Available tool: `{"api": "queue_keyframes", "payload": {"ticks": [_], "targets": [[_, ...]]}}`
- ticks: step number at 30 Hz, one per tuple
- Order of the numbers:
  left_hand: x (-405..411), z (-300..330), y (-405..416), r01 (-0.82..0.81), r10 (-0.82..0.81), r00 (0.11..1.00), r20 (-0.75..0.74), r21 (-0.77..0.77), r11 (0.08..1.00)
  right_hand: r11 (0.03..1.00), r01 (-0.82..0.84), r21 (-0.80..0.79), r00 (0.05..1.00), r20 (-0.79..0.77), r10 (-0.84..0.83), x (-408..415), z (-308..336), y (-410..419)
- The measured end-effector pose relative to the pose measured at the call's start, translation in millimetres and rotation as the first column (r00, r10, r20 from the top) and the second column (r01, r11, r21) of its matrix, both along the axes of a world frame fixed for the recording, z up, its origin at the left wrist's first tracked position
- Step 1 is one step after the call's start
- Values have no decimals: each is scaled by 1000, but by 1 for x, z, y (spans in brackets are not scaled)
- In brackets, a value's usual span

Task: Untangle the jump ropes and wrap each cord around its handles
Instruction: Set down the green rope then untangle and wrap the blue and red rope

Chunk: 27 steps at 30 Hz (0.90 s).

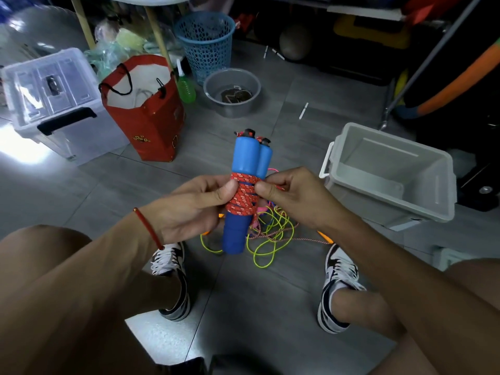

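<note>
Above grey floor (257,307), cord-wrapped blue handles (244,169) between both hands, seemingly pinched.

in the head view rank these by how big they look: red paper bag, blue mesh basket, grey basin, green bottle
1. red paper bag
2. blue mesh basket
3. grey basin, close to the basket and nearer the camera, so unsure
4. green bottle

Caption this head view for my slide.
Both hands wrap red cord around paired blue handles; tangled ropes below.
</note>
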State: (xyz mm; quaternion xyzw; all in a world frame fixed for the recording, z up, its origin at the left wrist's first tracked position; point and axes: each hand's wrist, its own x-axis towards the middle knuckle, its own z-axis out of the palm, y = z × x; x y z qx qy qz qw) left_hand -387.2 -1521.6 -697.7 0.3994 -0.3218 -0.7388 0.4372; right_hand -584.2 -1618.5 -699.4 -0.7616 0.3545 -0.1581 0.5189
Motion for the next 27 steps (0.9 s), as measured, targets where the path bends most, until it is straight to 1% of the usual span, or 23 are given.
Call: {"api": "queue_keyframes", "payload": {"ticks": [2, 3, 4, 6, 7, 10, 11, 13, 14, 16, 18, 20, 22, 23, 24, 26, 27], "targets": [[1, 0, -2, -63, 61, 997, 56, 39, 997, 975, 68, -212, 991, -97, -90, 2, -6, 1], [0, 0, -3, -101, 97, 993, 69, 63, 993, 955, 78, -286, 984, -134, -120, 3, -4, 5], [-3, 1, -4, -136, 129, 987, 91, 82, 987, 939, 55, -339, 973, -192, -126, 6, -4, 9], [-9, 2, -7, -191, 174, 973, 152, 111, 975, 914, -43, -403, 935, -338, -105, 14, -1, 21], [-12, 0, -9, -212, 190, 968, 165, 123, 970, 908, -87, -410, 915, -393, -90, 18, -1, 25], [-16, -4, -13, -277, 247, 949, 195, 142, 950, 896, -197, -399, 866, -500, -32, 18, 5, 27], [-16, -5, -15, -293, 262, 943, 206, 136, 947, 890, -207, -407, 866, -499, -27, 17, 7, 27], [-16, -6, -18, -314, 284, 929, 236, 101, 944, 885, -176, -430, 885, -462, -49, 14, 14, 27], [-17, -6, -19, -331, 300, 917, 262, 82, 940, 870, -188, -456, 879, -473, -58, 13, 17, 29], [-18, -8, -21, -373, 333, 886, 322, 67, 926, 811, -242, -532, 861, -503, -74, 13, 19, 33], [-19, -9, -22, -396, 349, 866, 358, 65, 916, 758, -246, -603, 877, -472, -90, 13, 19, 37], [-23, -9, -21, -412, 356, 864, 357, 91, 907, 689, -195, -698, 932, -350, -91, 11, 12, 35], [-28, -8, -20, -432, 371, 863, 343, 120, 894, 663, -78, -745, 967, -218, -131, 10, 5, 34], [-31, -9, -19, -447, 388, 856, 340, 112, 888, 686, -22, -727, 976, -165, -144, 10, 4, 35], [-32, -9, -18, -457, 403, 852, 336, 100, 884, 734, 36, -679, 978, -128, -166, 10, 3, 36], [-35, -10, -15, -441, 399, 868, 294, 90, 893, 825, 132, -549, 976, -72, -204, 10, 0, 39], [-36, -9, -14, -431, 395, 877, 273, 85, 898, 840, 161, -519, 975, -51, -218, 11, 0, 39]]}}
